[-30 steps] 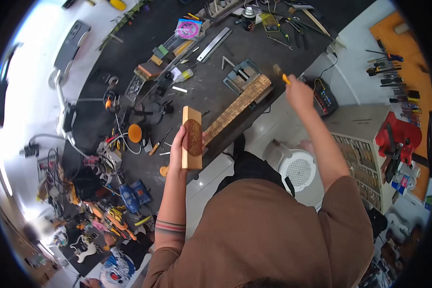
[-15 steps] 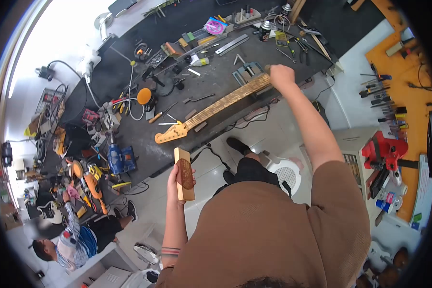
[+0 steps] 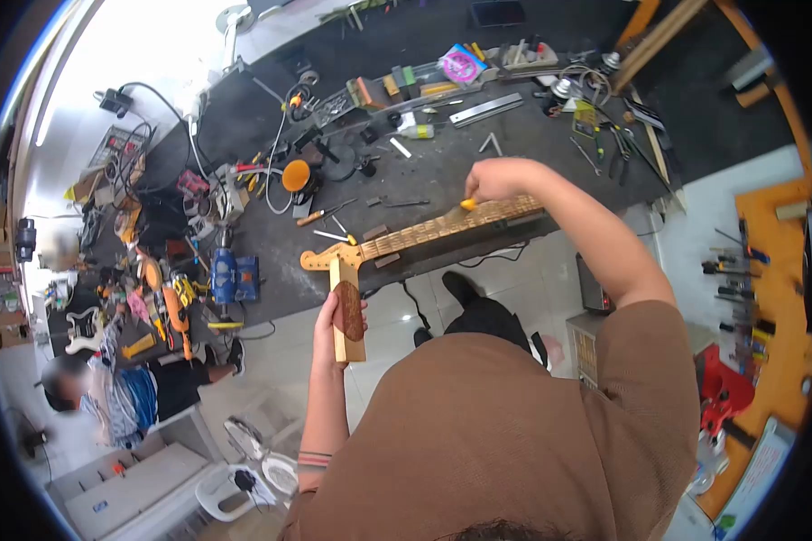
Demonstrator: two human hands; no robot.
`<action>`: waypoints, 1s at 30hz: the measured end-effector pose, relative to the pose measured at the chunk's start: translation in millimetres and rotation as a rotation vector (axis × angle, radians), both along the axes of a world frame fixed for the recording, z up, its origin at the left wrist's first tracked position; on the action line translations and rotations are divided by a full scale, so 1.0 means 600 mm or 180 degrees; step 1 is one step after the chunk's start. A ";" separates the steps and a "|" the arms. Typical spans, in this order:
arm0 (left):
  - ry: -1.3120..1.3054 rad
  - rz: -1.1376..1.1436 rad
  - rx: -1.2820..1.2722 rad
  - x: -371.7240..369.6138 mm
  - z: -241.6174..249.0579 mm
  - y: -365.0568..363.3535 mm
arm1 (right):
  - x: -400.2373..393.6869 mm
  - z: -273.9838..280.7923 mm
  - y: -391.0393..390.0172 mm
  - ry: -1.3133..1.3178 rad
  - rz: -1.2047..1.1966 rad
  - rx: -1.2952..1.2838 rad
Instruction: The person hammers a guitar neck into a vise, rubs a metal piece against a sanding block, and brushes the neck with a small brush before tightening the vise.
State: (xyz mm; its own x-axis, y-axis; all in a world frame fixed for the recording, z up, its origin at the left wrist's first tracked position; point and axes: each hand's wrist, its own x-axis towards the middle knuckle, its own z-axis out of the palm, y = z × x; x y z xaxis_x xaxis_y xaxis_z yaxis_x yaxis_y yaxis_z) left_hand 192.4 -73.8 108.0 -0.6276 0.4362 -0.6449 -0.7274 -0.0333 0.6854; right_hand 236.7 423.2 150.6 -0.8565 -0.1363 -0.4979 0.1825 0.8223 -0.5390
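A guitar neck (image 3: 415, 234) lies fretboard up along the front of the dark workbench, its headstock (image 3: 320, 260) to the left. In my left hand (image 3: 327, 316) is a long pale wooden block (image 3: 349, 347) with a dark brown rounded grip on its face, held upright in front of the bench edge. The block's top end overlaps the headstock in this view. My right hand (image 3: 501, 180) is closed around a small yellow brush (image 3: 468, 205), whose tip is right at the fretboard near mid-neck. Most of the brush is hidden by the fingers.
Behind the neck lie a thin file (image 3: 406, 203), a metal straightedge (image 3: 485, 109) and an orange round pad (image 3: 295, 176). Pliers (image 3: 619, 162) lie at the right. A blue power tool (image 3: 226, 275) stands left. Another person (image 3: 126, 401) works at the far left.
My right hand has moved left from the neck's body end to mid-neck, and the yellow brush now shows. The block in my left hand appears closer to the headstock. The view has shifted.
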 end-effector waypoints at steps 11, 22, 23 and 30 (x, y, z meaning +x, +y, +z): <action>0.0096 0.0746 -0.0038 0.007 0.016 0.023 | -0.006 -0.119 -0.144 0.0453 0.1172 0.2120; 0.0161 0.1874 -0.0058 0.106 -0.005 -0.015 | -0.040 -0.090 -0.297 0.1153 0.0173 0.0206; 0.0135 0.1900 -0.0070 0.118 -0.010 -0.019 | -0.040 -0.106 -0.299 0.1247 0.0324 0.0227; -0.0006 0.1949 -0.0073 0.141 -0.023 -0.009 | -0.056 -0.121 -0.361 0.1489 0.0513 -0.0361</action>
State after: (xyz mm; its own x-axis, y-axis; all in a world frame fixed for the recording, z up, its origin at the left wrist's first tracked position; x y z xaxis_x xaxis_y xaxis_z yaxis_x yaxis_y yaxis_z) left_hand 276.8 -79.0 94.4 -0.7588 -0.0174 -0.6511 -0.5818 -0.4311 0.6897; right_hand 203.3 206.3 77.8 -0.9479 -0.3159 -0.0403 -0.2241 0.7517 -0.6202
